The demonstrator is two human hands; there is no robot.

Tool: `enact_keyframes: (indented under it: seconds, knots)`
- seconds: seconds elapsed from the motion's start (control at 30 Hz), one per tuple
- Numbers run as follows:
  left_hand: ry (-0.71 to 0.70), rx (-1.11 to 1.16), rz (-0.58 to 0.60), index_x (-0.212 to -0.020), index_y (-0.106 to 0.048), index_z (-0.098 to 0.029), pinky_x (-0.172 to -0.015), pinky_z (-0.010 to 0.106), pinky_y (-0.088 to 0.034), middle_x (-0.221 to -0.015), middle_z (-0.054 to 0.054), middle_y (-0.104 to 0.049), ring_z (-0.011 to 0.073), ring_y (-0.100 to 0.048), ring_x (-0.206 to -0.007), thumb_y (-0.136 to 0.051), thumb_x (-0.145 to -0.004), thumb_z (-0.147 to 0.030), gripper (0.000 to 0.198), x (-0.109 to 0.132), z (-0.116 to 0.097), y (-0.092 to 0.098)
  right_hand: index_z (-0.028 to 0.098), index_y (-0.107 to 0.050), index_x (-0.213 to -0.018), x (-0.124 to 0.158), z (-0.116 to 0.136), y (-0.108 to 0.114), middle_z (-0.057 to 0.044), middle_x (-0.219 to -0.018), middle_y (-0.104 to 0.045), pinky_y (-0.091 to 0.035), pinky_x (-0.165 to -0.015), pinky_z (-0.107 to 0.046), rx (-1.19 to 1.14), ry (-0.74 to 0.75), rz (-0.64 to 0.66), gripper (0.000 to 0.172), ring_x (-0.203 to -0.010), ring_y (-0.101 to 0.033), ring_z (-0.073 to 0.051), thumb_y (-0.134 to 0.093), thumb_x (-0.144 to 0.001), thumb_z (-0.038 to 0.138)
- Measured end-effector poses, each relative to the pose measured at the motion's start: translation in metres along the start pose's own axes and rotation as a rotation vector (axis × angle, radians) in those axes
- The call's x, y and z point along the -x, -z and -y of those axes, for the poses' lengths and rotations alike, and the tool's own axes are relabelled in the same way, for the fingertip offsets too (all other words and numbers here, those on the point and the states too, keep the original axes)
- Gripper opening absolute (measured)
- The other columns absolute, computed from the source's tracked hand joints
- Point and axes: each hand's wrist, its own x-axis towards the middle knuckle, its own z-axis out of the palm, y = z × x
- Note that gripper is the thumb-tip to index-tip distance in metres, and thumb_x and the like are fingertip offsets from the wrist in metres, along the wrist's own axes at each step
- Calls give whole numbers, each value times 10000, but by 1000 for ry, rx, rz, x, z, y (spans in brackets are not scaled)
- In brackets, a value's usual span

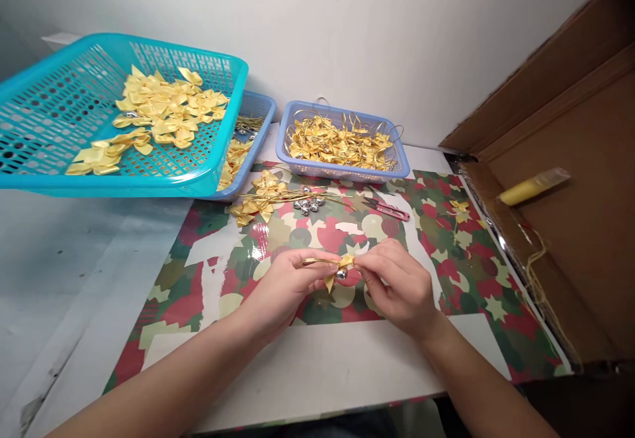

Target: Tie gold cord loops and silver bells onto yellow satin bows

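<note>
Between my two hands is a yellow ribbon bow (347,261) with a small silver bell (341,273) hanging under it and a gold cord running off to the left. My left hand (292,279) pinches the bow's left side and the cord. On the other side, the fingertips of my right hand (399,282) are closed on the bow's right edge. Beyond the hands lie loose yellow bows (268,186), gold cords (297,196) and a cluster of silver bells (307,205). Pink-handled thread snips (389,210) rest to their right.
A turquoise basket (233,127) of yellow bows stands at the left, overlapping a blue basket (265,120). Another blue basket (342,172), at the back, holds bows with cords. At right are a cardboard wall (570,127), a yellow tube (530,186) and loose thread (536,272).
</note>
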Motion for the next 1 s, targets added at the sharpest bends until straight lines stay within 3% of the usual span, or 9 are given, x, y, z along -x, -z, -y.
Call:
enact_keyframes:
  seconds: [0.37,0.7,1.0]
  knots:
    - [-44,25,-24,-801,-765,-145,-700,263,-460,-760,53,-705,160,-607,-731,-764,-700,-287,174,0,-1,-2,191,-626,-867,-1,2,-2,-27,-684,-659,-449,-571,-302,-40,-86,-49,192,-600,-539,-146,-531,-855,24]
    - [-89,-41,-41,-824,-754,-164,-704,261,-467,-780,45,-723,164,-626,-753,-751,-736,-302,164,-1,3,1,186,-613,-878,1,2,-2,-39,-691,-667,-437,-577,-312,17,-49,-34,194,-601,-541,-152,-534,-847,11]
    - [-156,-145,-143,-755,-748,-174,-645,253,-486,-760,37,-745,172,-663,-705,-763,-710,-287,122,2,1,-2,198,-609,-879,-1,5,-1,-24,-674,-648,-419,-566,-310,21,-43,-32,191,-588,-539,-153,-515,-858,33]
